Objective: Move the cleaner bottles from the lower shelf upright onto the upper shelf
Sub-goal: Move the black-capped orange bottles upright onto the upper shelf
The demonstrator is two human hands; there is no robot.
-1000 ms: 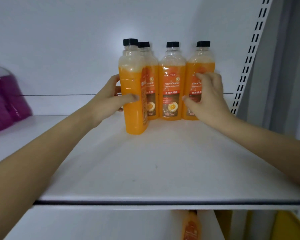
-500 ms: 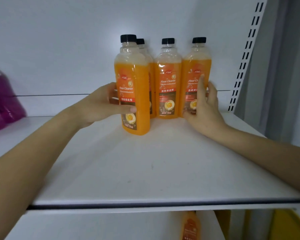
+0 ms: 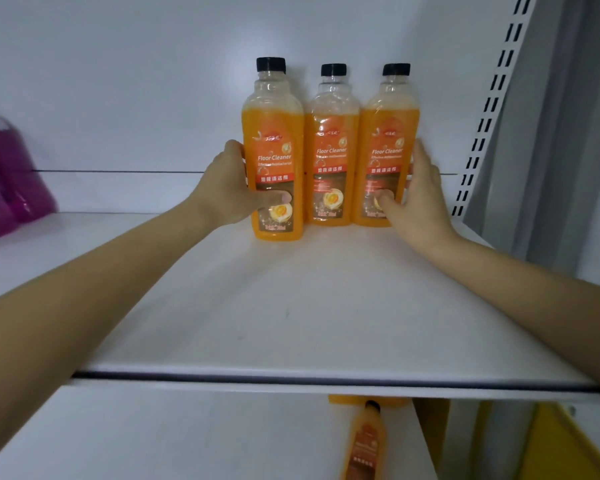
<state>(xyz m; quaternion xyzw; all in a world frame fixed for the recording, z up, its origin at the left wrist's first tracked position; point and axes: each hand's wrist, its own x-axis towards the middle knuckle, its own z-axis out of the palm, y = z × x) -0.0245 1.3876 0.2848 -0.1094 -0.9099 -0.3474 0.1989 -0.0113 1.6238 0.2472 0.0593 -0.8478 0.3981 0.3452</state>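
Head view: 3 upright orange plastic floor-cleaner bottles with black caps stand far on the white upper shelf. The left hand grips the left bottle; the right hand clasps the right bottle. Another orange bottle lies below.

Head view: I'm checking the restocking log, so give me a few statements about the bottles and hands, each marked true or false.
1. Three capped orange bottles show upright on the upper shelf. True.
2. The left hand grips the left bottle. True.
3. The right hand is empty and clear of the bottles. False: it grips the right bottle, thumb on the label.
4. The middle bottle lies on its side. False: it stands upright.
5. An orange bottle remains on the lower shelf. True.
6. The caps are white. False: they are black.
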